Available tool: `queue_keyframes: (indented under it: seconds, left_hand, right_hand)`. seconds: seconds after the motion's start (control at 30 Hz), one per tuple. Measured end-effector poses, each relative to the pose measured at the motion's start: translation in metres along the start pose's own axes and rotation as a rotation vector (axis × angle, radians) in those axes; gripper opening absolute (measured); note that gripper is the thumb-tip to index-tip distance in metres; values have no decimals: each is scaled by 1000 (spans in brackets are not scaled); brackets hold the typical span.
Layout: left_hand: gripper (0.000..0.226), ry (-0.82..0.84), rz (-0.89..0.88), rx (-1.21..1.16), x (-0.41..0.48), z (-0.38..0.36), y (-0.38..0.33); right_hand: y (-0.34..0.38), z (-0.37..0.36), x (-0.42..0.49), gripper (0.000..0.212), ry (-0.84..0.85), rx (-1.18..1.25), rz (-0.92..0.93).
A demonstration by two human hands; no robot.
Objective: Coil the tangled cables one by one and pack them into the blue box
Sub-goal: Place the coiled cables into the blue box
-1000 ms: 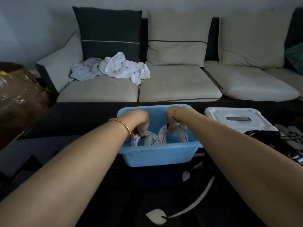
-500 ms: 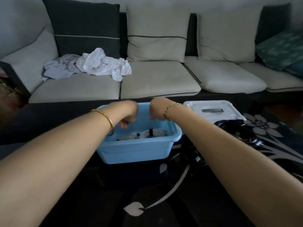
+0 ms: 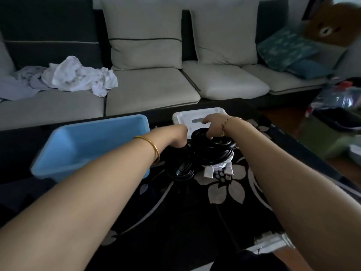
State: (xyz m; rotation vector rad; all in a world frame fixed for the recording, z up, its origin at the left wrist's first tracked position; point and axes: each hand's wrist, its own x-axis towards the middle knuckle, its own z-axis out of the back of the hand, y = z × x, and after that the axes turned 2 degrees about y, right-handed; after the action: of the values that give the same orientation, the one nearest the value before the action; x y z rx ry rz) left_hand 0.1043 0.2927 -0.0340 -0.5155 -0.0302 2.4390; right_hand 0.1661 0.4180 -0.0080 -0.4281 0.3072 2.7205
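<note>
The blue box stands on the dark flowered table at the left, partly behind my left forearm; its contents are hidden from here. To its right lies a pile of black coiled cables with a white cable and white plugs under it. My right hand curls its fingers round the top of the black coil. My left hand reaches down to the left side of the pile, where a second black coil lies; its fingers are hidden.
The white lid lies just behind the cables. A sofa with cushions and crumpled white cloth runs along the back. Bags and a green bin sit at the right. The table's front edge is near me.
Both hands have left the blue box and moved right to the black cable pile. The camera has swung right, so the box now sits at the left.
</note>
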Motion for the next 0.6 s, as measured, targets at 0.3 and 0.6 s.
queue_keyframes:
  seconds: [0.3, 0.6]
  left_hand:
    - [23, 122, 67, 131, 15, -46, 4]
    - [24, 140, 239, 66, -5, -54, 5]
  right_hand:
    - [-21, -15, 25, 23, -175, 110, -97]
    - [-25, -15, 17, 21, -274, 196, -151]
